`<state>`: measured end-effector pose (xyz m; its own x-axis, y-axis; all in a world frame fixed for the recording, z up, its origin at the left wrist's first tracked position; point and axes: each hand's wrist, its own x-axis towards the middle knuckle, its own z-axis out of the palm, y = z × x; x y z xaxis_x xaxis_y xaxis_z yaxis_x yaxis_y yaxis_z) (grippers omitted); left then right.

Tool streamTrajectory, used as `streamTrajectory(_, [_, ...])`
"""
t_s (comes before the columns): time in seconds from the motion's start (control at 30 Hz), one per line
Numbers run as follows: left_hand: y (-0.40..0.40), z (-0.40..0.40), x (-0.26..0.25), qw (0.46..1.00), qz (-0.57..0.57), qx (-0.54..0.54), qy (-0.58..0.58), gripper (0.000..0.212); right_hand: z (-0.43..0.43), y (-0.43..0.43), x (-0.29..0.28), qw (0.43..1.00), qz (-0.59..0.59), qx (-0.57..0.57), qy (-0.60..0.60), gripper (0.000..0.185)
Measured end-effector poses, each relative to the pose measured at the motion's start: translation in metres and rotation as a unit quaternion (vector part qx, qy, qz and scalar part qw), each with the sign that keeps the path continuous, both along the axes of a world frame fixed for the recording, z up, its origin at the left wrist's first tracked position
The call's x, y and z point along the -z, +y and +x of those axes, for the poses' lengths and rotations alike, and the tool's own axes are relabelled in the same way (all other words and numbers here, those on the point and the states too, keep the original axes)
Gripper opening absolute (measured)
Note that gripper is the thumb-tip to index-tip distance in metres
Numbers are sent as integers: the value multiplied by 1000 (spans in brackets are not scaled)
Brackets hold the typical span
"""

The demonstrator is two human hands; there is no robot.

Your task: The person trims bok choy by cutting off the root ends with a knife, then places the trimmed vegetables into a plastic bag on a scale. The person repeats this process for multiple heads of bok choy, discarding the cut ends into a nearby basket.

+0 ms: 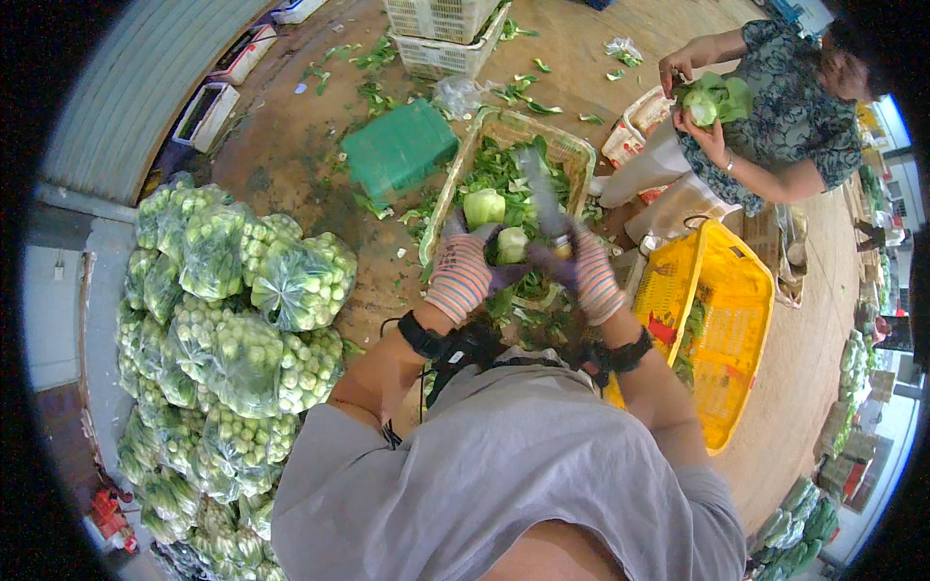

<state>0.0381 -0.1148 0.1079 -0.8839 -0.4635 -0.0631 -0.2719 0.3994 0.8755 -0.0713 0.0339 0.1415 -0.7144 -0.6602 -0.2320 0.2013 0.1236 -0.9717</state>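
Observation:
My left hand [463, 267], in a striped knit glove with a dark palm, is closed around a pale green vegetable head [512, 245], its cut base facing up. Just beyond its fingers is a second pale green head [483, 208]; whether the hand touches it I cannot tell. In a matching glove, my right hand [590, 270] grips a knife [539, 190] whose blade is blurred and points away from me. Both hands are over the near end of a pale plastic crate [588, 149], which holds loose green leaves [501, 163].
Bagged green vegetables [240, 363] are piled at left. A green plastic crate [399, 149] lies beyond them, near stacked white crates [443, 43]. A yellow crate [734, 341] stands tilted at right. Another person [781, 123] holds a leafy head [708, 102]. Leaf scraps litter the floor.

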Motion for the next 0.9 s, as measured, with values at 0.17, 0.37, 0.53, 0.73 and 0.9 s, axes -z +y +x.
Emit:
streamTrajectory(0.17, [-2,4,-22,984,-41,46,170,40,-6,15,-5,988,-43,18,-145,26])
streamTrajectory(0.37, [43,7,17,941,290,42,170,27,21,4,28,917,-142,155,-340,25])
streamTrajectory(0.53, [62,14,81,846,502,-148,105,24,36,12,87,914,-70,253,-310,26])
streamTrajectory(0.73, [53,30,97,683,725,87,22,46,6,49,52,960,-9,-75,-269,22])
streamTrajectory(0.9, [64,38,98,635,761,122,-49,46,33,89,39,937,136,-293,135,52])
